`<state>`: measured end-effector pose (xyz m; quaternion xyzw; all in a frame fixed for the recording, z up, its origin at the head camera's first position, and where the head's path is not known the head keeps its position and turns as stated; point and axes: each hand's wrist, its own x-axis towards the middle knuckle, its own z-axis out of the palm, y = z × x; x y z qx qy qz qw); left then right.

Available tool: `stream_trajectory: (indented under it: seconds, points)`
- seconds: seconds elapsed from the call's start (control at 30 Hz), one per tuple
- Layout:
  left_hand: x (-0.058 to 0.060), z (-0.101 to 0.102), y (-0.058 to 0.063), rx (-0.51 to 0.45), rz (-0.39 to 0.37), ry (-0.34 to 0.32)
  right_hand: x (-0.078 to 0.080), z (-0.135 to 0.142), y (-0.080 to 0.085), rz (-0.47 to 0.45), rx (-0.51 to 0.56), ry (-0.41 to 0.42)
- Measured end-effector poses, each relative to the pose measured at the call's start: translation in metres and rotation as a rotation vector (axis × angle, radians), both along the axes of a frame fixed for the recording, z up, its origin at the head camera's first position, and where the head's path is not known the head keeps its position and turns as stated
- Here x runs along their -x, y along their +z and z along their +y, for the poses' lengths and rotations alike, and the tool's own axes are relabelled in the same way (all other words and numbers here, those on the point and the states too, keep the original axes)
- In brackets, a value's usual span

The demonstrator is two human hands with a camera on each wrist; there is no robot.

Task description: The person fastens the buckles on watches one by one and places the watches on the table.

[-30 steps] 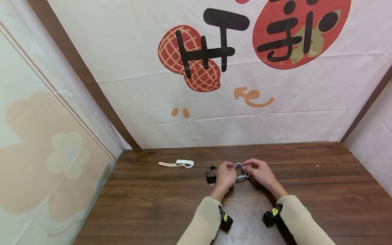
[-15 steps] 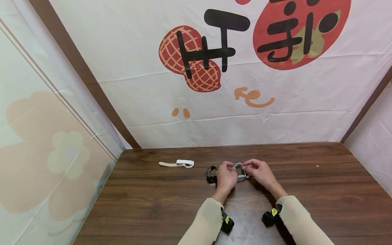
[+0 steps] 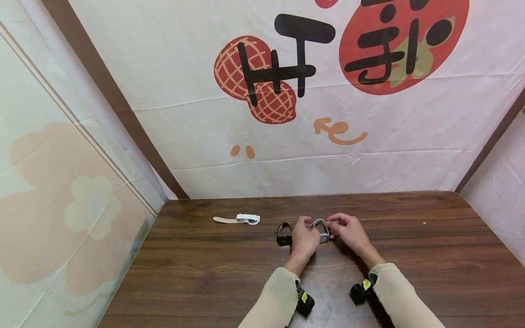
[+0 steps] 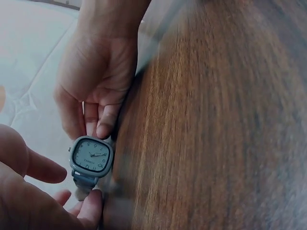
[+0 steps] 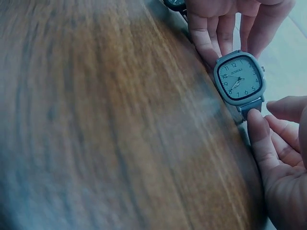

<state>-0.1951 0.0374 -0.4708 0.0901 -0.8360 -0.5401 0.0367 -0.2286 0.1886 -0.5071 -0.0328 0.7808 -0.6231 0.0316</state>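
A grey wristwatch [image 3: 324, 238] with a rounded-square dial stands on its side on the wooden table, its strap looped up behind the case. My left hand [image 3: 305, 238] holds it from the left, covering part of the case in the head view. From the other side my right hand [image 3: 346, 230] pinches the strap. In the left wrist view the pale watch face [image 4: 91, 155] sits between the fingertips of both hands. The right wrist view shows its dial [image 5: 240, 79] upright, with right fingers [image 5: 258, 125] at the strap just below.
Just left of my left hand stands a black wristwatch [image 3: 284, 239], its strap looped. A white watch [image 3: 248, 219] lies farther left, strap stretched out. The table [image 3: 197, 273] meets a printed cloth backdrop [image 3: 197, 136] at its back edge.
My left hand has shifted slightly right and covers a little more of the grey watch's case. The right hand stays nearly still, and the other watches have not moved.
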Motion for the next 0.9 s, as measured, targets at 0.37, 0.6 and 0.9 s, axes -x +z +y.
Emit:
stream_trajectory:
  seconds: [0.37, 0.6, 0.9]
  points:
    - [-0.002, -0.005, 0.009, -0.055, -0.052, -0.026, 0.000, -0.001, 0.001, 0.005, 0.008, -0.007]
    - [-0.004, -0.008, 0.014, -0.077, -0.061, -0.066, 0.000, -0.001, 0.000, 0.011, -0.005, -0.005]
    - [-0.007, -0.015, 0.026, -0.146, -0.009, -0.129, -0.001, 0.000, 0.000, -0.008, 0.018, 0.004]
